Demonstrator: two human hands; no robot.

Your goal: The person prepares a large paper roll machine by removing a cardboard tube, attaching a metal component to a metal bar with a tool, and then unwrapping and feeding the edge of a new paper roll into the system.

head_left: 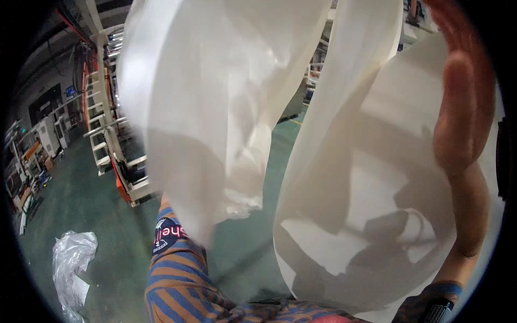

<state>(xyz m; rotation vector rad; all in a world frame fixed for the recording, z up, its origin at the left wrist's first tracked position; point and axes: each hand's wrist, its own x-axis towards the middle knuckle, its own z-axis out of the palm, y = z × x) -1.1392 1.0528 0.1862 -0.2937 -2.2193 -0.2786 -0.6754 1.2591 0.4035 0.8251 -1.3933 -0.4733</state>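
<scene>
A large, loose white sheet point(188, 97), thin and smooth, hangs in folds before me; paper or plastic film, I cannot tell which. My left forearm point(183, 274), in a blue and brown striped sleeve, passes behind its lower edge, so the left hand is hidden. A narrower white strip point(344, 81) runs down the middle into a broad white surface point(371, 188) with a rounded edge, on which shadows fall. At the right, my right hand point(463, 113) is raised beside that surface, fingers stretched upward and partly cut off by the picture's top. Nothing shows in its palm.
Crumpled clear plastic film point(75, 264) lies on the green floor point(118, 237) at the lower left. A pale metal machine frame point(102, 124) with rungs and an orange-red part stands left of the sheet. Cabinets point(48, 137) and assorted gear line the far left wall.
</scene>
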